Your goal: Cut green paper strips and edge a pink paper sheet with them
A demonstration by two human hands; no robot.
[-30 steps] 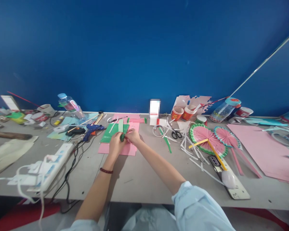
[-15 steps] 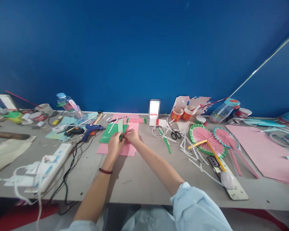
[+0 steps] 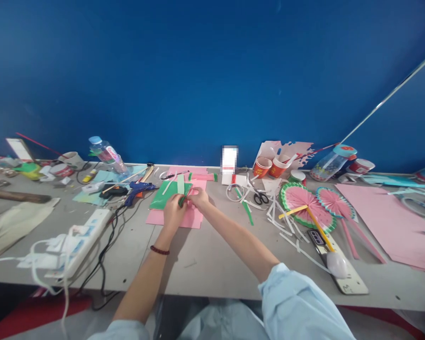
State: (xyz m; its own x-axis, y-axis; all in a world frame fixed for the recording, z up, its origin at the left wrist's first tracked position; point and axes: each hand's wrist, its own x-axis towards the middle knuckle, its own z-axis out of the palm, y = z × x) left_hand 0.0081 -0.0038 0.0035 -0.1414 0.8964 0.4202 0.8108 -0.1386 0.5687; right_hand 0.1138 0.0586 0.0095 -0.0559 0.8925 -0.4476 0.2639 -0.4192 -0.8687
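Both hands meet over the pink paper sheet (image 3: 193,218) in the middle of the grey table (image 3: 205,264). My left hand (image 3: 173,211), with a dark bead bracelet on the wrist, and my right hand (image 3: 199,197) pinch a small folded piece of green and pink paper (image 3: 183,200) between their fingertips. Just behind the hands lies a green paper sheet (image 3: 163,198) with a pale strip across it.
A blue glue gun (image 3: 139,188), cables and a white power strip (image 3: 80,238) lie to the left. Scissors (image 3: 259,197), white paper strips, red cups (image 3: 265,166), two watermelon paper fans (image 3: 304,200), a phone (image 3: 317,237) and a large pink sheet (image 3: 393,222) lie to the right.
Both hands have shifted slightly away from me along the pink sheet, still pinching the folded paper. The view has swung a little.
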